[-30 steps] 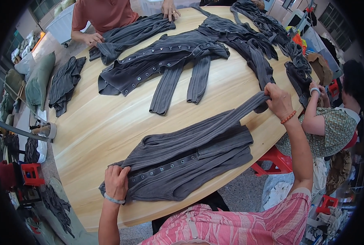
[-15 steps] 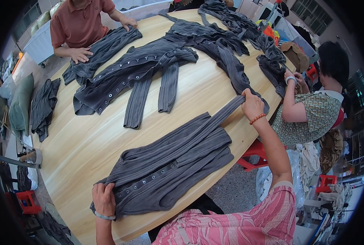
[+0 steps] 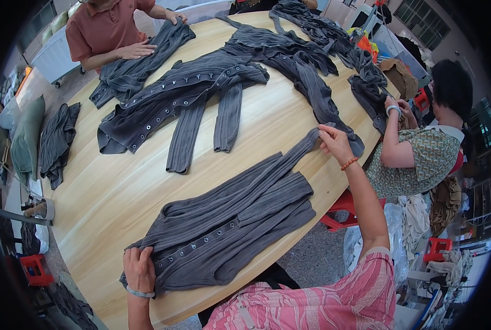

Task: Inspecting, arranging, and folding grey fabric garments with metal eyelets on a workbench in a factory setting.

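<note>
A dark grey ribbed cardigan [image 3: 201, 250] with a row of metal snaps lies spread on the near part of the wooden table. My left hand [image 3: 139, 269] is closed on its collar end at the lower left, the fingers bent over the cloth. My right hand [image 3: 335, 144] pinches the cuff of one long sleeve [image 3: 297, 151], drawn out toward the upper right. Its other sleeve appears folded over the body. Beyond it, a second dark cardigan [image 3: 168, 104] lies with its snaps showing and two sleeves hanging toward me.
More dark garments [image 3: 289, 49] are heaped along the far right. Across the table, a person in a reddish shirt [image 3: 99, 33] handles another garment [image 3: 141, 69]. At right sits a person in a green patterned top [image 3: 421, 159]. A red stool [image 3: 341, 212] stands below the table edge.
My right hand has shifted its grip, the fingers now straighter and pinching the cuff's end. My left hand stays in place. Across the table, the other person's hand has slid along their garment.
</note>
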